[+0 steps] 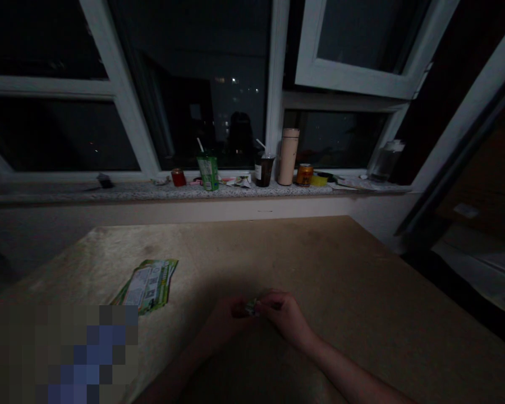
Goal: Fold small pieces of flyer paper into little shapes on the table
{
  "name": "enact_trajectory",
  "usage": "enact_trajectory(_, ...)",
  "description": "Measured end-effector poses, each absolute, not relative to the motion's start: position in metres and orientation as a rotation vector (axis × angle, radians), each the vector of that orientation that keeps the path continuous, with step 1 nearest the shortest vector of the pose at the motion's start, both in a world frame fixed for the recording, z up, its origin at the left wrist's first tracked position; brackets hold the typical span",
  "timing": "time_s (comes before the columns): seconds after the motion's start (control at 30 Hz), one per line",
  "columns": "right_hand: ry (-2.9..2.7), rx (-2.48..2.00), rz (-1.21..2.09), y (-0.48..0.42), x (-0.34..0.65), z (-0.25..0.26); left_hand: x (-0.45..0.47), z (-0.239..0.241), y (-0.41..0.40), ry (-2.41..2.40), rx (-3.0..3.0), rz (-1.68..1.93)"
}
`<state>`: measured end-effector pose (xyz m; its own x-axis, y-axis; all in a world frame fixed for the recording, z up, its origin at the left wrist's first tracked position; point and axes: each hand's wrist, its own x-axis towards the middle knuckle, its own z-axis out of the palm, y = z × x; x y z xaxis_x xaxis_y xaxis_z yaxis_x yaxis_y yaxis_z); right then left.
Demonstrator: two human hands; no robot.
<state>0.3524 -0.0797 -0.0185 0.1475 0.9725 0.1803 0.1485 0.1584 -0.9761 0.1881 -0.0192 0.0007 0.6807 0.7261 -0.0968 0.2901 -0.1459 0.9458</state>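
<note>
Above the near middle of the table, my two hands meet at a small crumpled green-and-white wrapper [251, 307]. My left hand [229, 317] is closed on its left side, dim and in shadow. Thumb and fingers of my right hand [281, 311] pinch its right side. Whether anything is inside the wrapper cannot be made out. To the left on the table lie flat green packets [151, 286] with printed white panels, overlapping and apart from my hands.
A brown table [252, 247] reaches to the wall below the window. On the speckled sill [235, 192] stand a green cup [208, 171], a dark cup [264, 170], a pink flask [288, 157], an orange can [304, 175] and a red jar [178, 177]. The lower left corner is pixelated.
</note>
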Motion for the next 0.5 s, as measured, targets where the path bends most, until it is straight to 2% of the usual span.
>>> enact_trajectory(0.23, -1.374, -1.241, 0.787, -0.0784, 0.3529, -0.0145, 0.1882, 0.0005, -0.0157, 0.892, 1.787, 0.431)
enact_trajectory(0.5, -1.251, -1.277, 0.947, -0.0731, 0.3552, -0.0173, 0.1896, -0.0061, -0.0162, 0.868, 1.817, 0.421)
